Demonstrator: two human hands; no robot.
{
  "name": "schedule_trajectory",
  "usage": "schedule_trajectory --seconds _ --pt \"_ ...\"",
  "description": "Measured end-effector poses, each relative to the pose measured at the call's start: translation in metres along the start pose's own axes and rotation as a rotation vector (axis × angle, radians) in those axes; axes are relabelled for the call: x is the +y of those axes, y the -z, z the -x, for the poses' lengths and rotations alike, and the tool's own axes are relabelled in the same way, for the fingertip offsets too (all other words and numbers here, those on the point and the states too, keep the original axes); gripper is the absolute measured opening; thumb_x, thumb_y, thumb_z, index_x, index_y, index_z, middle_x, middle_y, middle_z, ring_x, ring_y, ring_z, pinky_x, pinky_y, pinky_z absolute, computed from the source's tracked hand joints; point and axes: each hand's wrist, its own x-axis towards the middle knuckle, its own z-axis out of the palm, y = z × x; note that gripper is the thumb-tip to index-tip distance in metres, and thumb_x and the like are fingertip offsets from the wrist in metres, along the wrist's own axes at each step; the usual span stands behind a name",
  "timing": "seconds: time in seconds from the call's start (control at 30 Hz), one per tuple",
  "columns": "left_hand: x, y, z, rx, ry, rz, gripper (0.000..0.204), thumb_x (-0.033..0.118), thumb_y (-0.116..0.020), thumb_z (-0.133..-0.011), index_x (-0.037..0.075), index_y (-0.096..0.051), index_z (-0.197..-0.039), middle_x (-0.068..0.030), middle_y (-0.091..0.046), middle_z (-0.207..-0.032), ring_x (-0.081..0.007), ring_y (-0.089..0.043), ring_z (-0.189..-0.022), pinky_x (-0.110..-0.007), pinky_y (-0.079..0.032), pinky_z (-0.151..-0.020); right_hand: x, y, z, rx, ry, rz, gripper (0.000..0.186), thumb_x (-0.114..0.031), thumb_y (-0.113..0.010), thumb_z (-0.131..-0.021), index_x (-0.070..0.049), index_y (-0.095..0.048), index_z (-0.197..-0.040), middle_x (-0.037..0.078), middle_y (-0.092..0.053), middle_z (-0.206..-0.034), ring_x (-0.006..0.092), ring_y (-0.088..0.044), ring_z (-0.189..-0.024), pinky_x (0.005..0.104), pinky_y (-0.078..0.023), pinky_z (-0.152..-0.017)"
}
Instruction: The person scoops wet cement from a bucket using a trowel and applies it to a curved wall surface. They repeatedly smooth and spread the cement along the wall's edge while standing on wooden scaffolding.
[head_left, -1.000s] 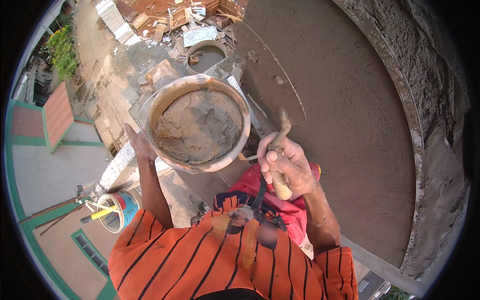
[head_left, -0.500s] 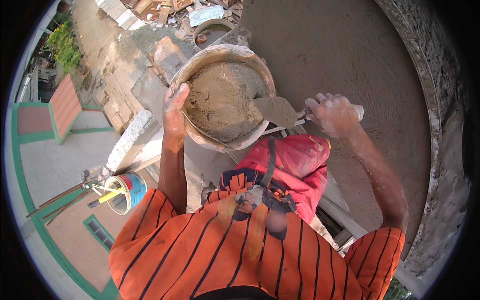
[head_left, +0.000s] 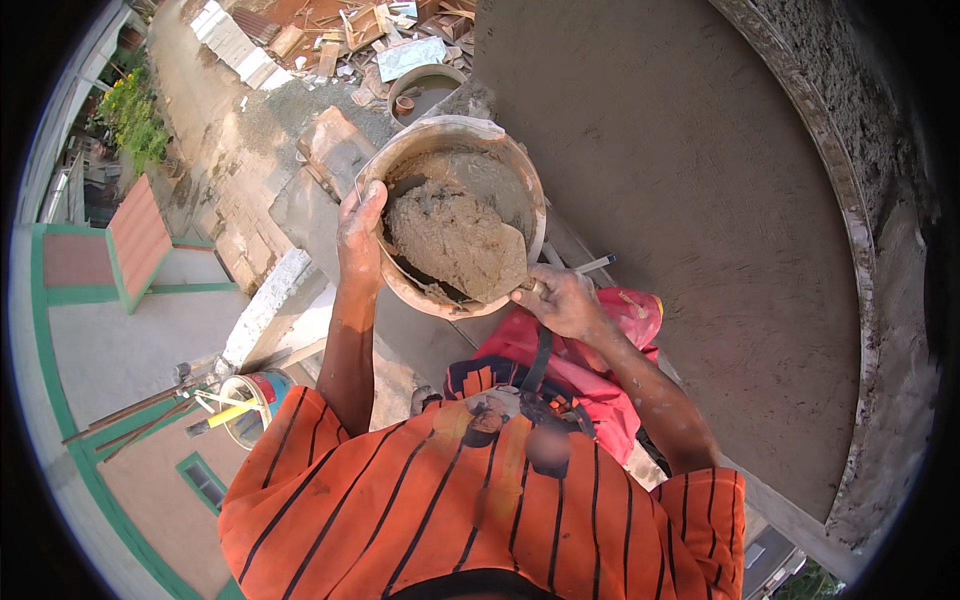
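While the left hand [head_left: 362,235] grips the bucket [head_left: 538,205] at its left rim, the right hand [head_left: 567,303] is closed around the trowel [head_left: 538,287] just beside the lower right rim. The bucket lies between the two hands, ahead of the wearer's body, with its round mouth facing up toward the camera.

The trowel extends from the right hand leftward across the bucket mouth. Its blade carries a thick heap of wet mortar [head_left: 455,240], which covers most of the upper face. A dark gap shows along the heap's lower left edge. More grey mortar coats the inner wall of the bucket behind the blade. Contact between the underside of the blade and the bucket contents cannot be determined from this view.

To the right of both hands stretches a broad, smooth grey plaster face [head_left: 680,200], bordered by a curved raised edge [head_left: 850,210]. Well apart, at lower left, stands a paint bucket [head_left: 270,388] with a yellow-handled tool [head_left: 225,415] in it. Beyond the bucket, a round tub [head_left: 395,100] holds murky liquid and a small brown pot [head_left: 404,105].
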Motion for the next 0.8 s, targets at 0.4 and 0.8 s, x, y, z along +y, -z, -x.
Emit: schedule_trajectory --seconds 0.4,0.8 --pt "-0.042 0.038 -0.020 0.057 -0.043 -0.037 0.045 0.023 -0.055 -0.097 -0.004 -0.050 -0.132 -0.0088 -0.053 -0.131 -0.0172 -0.049 -0.122 -0.032 -0.032 -0.108 -0.006 0.025 0.022 0.090 0.041 0.003 0.035 -0.035 -0.070 -0.086 -0.009 -0.068 -0.110 0.012 -0.070 -0.095 0.0334 -0.067 -0.087 0.0434 -0.052 -0.075" --pt "-0.024 0.033 -0.008 -0.141 -0.009 0.021 0.045 0.027 -0.053 -0.097 0.002 -0.050 -0.134 -0.0097 -0.053 -0.129 -0.0202 -0.049 -0.121 -0.035 -0.036 -0.105 -0.102 0.172 0.093 0.012 0.273 -0.258 0.033 -0.028 -0.070 -0.090 -0.003 -0.066 -0.111 0.011 -0.068 -0.092 0.0215 -0.066 -0.081 0.0358 -0.052 -0.073"
